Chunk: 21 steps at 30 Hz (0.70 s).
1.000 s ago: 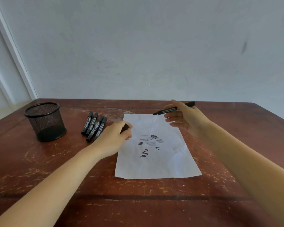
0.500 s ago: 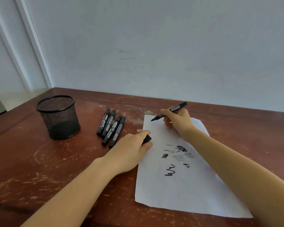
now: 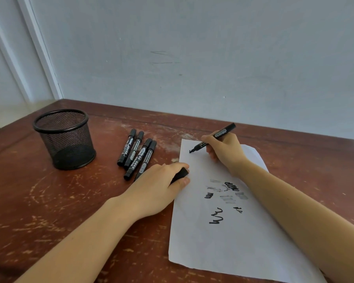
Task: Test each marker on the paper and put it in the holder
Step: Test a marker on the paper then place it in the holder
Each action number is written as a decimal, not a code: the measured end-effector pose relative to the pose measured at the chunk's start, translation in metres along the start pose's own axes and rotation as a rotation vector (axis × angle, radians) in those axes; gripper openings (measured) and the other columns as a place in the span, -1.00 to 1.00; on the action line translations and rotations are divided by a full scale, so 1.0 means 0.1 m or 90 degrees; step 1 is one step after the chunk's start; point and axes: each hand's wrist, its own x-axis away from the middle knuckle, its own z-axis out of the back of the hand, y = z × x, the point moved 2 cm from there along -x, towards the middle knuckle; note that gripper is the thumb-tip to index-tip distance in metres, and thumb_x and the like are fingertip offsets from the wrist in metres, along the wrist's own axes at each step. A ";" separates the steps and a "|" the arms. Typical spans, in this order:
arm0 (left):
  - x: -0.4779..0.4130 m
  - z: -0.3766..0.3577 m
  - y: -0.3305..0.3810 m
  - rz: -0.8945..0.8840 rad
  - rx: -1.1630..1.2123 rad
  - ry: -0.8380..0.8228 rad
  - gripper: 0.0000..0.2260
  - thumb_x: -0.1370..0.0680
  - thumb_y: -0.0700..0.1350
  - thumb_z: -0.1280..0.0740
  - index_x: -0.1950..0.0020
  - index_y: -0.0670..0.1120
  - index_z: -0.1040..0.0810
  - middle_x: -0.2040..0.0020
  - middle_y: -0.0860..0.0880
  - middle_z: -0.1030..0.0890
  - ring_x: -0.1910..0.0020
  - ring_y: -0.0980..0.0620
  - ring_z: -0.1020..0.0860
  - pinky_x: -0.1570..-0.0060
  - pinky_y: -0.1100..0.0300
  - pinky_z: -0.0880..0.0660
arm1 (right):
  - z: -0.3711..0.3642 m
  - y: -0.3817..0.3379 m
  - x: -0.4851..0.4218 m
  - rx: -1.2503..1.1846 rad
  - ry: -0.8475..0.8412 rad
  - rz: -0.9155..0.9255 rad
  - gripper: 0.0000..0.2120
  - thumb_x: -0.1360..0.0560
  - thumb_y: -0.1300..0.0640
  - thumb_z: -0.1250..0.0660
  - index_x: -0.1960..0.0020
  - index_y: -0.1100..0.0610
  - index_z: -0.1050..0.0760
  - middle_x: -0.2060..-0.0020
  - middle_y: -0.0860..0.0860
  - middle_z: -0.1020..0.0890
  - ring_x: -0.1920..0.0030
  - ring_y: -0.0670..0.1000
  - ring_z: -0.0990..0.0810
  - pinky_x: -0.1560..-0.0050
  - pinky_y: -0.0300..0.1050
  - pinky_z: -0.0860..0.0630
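Observation:
A white sheet of paper (image 3: 229,240) lies on the table with black and grey scribbles near its middle. My right hand (image 3: 226,152) grips an uncapped black marker (image 3: 214,138), its tip touching the paper's far left corner. My left hand (image 3: 157,186) rests at the paper's left edge, closed around the black marker cap (image 3: 180,175). Several capped black markers (image 3: 136,153) lie side by side between the paper and the black mesh holder (image 3: 64,139), which stands upright at the left and looks empty.
The table (image 3: 49,201) is worn reddish wood with scratches. A pale wall runs close behind it, and a white door frame (image 3: 39,48) stands at the far left. The table's left edge lies just beyond the holder.
My right hand has lowered the marker from above the paper until its tip meets the sheet's far corner. The view has swung left and closer. My left hand stays on the paper's edge with the cap.

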 end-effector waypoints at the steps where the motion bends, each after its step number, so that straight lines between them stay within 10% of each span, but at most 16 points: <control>1: 0.00 0.00 0.00 -0.003 0.000 0.004 -0.63 -0.59 0.11 -0.15 -0.39 0.10 -0.35 -0.25 0.03 -0.56 -0.22 0.03 -0.48 -0.17 0.02 -0.45 | 0.00 0.00 0.00 0.000 0.003 -0.001 -0.76 -0.51 0.13 -0.34 0.28 0.23 -0.50 0.44 0.09 -0.53 0.48 0.03 -0.41 0.42 -0.12 -0.39; 11: 0.00 0.02 0.00 -0.016 0.003 0.013 -0.66 -0.59 0.10 -0.16 -0.35 0.10 -0.40 -0.15 0.04 -0.61 -0.06 0.08 -0.55 -0.06 0.03 -0.50 | 0.02 0.02 -0.03 -0.017 0.019 -0.009 -0.74 -0.50 0.18 -0.32 0.34 0.19 -0.44 0.48 0.06 -0.49 0.53 0.00 -0.39 0.45 -0.13 -0.34; 21: -0.01 -0.01 -0.03 -0.010 0.005 0.009 -0.57 -0.59 0.11 -0.14 -0.46 0.10 -0.24 -0.35 0.04 -0.49 -0.32 0.01 -0.44 -0.27 0.01 -0.40 | 0.03 0.02 -0.05 -0.026 0.026 -0.031 -0.73 -0.50 0.19 -0.29 0.37 0.17 -0.39 0.49 0.07 -0.45 0.53 0.02 -0.34 0.44 -0.11 -0.28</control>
